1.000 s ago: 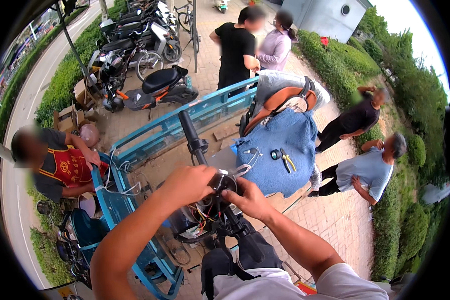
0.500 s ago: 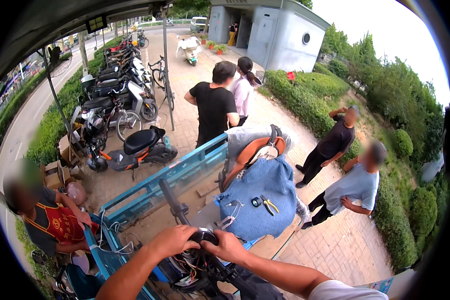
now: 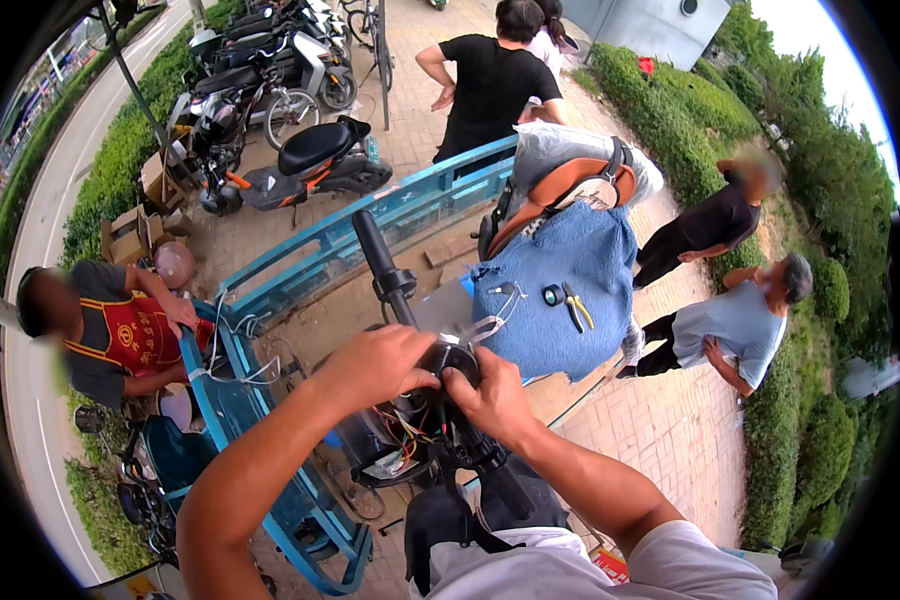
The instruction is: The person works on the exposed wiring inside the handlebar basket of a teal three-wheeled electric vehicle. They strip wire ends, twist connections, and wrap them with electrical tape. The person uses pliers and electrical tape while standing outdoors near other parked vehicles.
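Both my hands grip a round black dial unit [image 3: 454, 354] at the middle of a handlebar. Coming from the left, my left hand [image 3: 385, 366] has its fingers curled against the unit's side. My right hand [image 3: 492, 396] holds its other side, thumb pressed on the near edge. The handlebar's black grip [image 3: 372, 240] points up and away, while the opposite grip [image 3: 510, 492] comes toward me. Below the unit, loose coloured wires [image 3: 406, 432] spill from an opened housing. The unit's underside is hidden by my fingers.
A blue towel [image 3: 595, 265] carries yellow-handled pliers [image 3: 577, 306], a black tape roll [image 3: 552, 295] and a white cord [image 3: 510, 291]. Behind it is a brown seat [image 3: 560, 186]. Blue cart rails [image 3: 300, 262] run along the left. A person in a red apron [image 3: 128, 335] leans there; others stand around.
The view has tipped downward, so the handlebar and towel appear higher and farther right. Both hands stay on the dial unit. The person in black now has a hand on the hip.
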A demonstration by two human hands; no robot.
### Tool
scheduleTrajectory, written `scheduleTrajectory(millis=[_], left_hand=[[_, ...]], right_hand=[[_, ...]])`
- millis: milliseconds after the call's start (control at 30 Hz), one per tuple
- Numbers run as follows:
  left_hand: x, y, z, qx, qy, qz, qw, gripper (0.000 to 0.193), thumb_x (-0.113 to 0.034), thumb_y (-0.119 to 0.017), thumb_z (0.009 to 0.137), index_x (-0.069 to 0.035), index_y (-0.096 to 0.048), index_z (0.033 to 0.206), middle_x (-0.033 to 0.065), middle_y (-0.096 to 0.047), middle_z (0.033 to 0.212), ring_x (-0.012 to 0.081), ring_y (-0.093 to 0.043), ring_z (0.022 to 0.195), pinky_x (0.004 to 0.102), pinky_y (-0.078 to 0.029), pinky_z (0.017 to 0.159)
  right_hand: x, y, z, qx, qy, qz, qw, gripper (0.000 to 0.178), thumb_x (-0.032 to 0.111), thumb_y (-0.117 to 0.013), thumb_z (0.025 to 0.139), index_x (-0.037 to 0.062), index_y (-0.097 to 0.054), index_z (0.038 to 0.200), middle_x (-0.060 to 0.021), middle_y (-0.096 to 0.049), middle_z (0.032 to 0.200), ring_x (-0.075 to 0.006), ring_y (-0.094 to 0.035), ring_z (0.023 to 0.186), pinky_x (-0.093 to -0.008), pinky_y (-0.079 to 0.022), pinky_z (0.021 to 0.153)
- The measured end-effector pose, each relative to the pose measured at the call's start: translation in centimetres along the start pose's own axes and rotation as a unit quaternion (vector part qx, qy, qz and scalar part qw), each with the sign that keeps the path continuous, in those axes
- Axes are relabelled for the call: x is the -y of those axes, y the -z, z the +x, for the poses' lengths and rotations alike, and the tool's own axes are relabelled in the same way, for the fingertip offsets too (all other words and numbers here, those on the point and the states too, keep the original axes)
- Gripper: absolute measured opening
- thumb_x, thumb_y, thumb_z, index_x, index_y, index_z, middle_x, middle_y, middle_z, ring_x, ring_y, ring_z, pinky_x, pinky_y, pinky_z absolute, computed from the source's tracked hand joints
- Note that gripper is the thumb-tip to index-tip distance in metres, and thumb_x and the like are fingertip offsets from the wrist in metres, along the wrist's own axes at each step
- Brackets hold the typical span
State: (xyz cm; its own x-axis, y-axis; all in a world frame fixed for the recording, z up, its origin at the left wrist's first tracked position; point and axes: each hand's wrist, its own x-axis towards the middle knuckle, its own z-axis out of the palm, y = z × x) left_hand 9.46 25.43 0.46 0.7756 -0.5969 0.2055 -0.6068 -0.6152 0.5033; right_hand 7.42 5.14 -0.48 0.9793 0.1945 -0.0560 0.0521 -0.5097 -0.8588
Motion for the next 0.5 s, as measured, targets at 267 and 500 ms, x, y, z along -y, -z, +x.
scheduleTrajectory(millis=[267,500], left_hand=[[-0.3,0.5,0.9,0.018,0.024,-0.035,0.999,0.051,-0.034,-0.073,0.077,-0.002,-0.055,0.111,0.0166,-0.061,0.095,0.0355,-0.060,0.089,0.0408,-0.049,0.075],[-1.2,1.0,1.1,0.024,0.083,-0.099,0.991,0.046,-0.026,-0.070,0.079,-0.001,-0.055,0.114,0.0177,-0.062,0.106,0.0359,-0.058,0.100,0.0410,-0.047,0.085]], right_hand=[[-0.3,0.0,0.0,-0.022,-0.026,0.001,0.999,0.039,0.031,-0.064,0.081,-0.0065,-0.055,0.074,-0.0259,-0.058,0.065,-0.0421,-0.061,0.063,-0.0454,-0.047,0.057],[0.5,0.2,0.1,-0.021,-0.009,-0.027,0.999,0.040,0.032,-0.061,0.082,-0.0065,-0.054,0.075,-0.0281,-0.059,0.072,-0.0454,-0.059,0.070,-0.0490,-0.046,0.063]])
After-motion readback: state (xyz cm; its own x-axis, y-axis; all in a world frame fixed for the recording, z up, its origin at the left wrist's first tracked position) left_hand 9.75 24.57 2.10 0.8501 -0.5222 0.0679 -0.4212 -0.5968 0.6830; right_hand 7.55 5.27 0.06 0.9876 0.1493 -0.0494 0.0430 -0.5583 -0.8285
